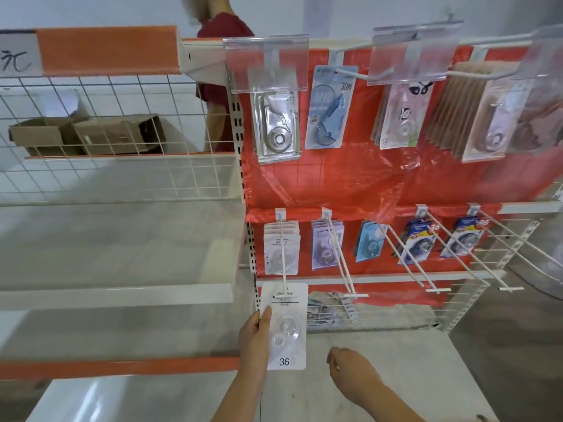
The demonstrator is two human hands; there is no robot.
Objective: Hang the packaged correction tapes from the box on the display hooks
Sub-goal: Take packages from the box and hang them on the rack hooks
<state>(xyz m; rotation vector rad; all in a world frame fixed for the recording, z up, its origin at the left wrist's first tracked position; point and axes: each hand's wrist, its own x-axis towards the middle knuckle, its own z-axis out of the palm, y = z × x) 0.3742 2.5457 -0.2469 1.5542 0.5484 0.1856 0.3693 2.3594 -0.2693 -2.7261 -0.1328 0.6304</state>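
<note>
The white package [285,325] reads "36", the blue package [330,106] "30m", the paper sign [16,56] "元".

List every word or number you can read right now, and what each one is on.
"36": bottom of the white packaged tape held in the left hand.
"30m": top of the blue package on the upper row.
"36": red corner of the dark blue packages on the lower row.
"元": white shelf label, upper left.
All smaller print: too blurred to read.

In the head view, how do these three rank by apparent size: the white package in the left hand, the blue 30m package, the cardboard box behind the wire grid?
1. cardboard box
2. white package and blue 30m package: they look alike; the white one is nearer, so unsure.
</note>
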